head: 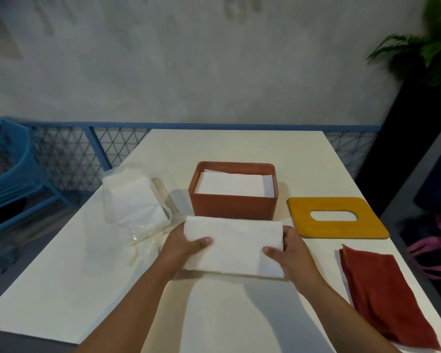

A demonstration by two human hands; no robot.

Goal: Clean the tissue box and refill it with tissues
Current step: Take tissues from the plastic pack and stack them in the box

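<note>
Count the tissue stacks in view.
3: boxed stack inside the tissue box; held stack between left hand and right hand, in front of it; wrapped stack in the plastic wrapper, left of the box. The wrapper may hide more.

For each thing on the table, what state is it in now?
tissue box: open, lid off, tissues already inside.
lid: off, lying flat on the table, right of the box.
tissue stack: gripped at both ends by left hand and right hand.
plastic pack: opened, tissues remain inside.
red cloth: folded, lying untouched at the right.
</note>
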